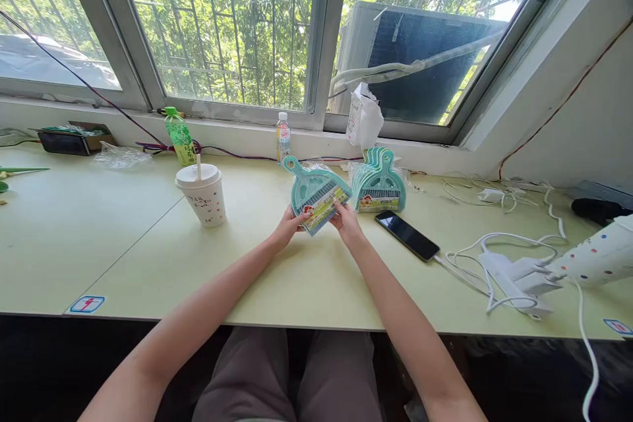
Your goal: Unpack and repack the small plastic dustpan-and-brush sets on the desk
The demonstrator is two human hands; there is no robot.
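Observation:
A small teal dustpan-and-brush set (316,192) with a printed paper label is held up over the pale green table (148,250). My left hand (291,225) grips its lower left edge, fingers curled round it. On the lower right edge, my right hand (347,222) is pinched by the label. Just to the right stands a stack of several identical teal sets (380,181) in clear wrap, apart from both hands.
A lidded paper cup with a straw (202,194) stands left of my hands. A black phone (407,235) lies to the right, wired to white cables and a power strip (514,277). Bottles (180,137) and a white bag (363,117) line the window sill.

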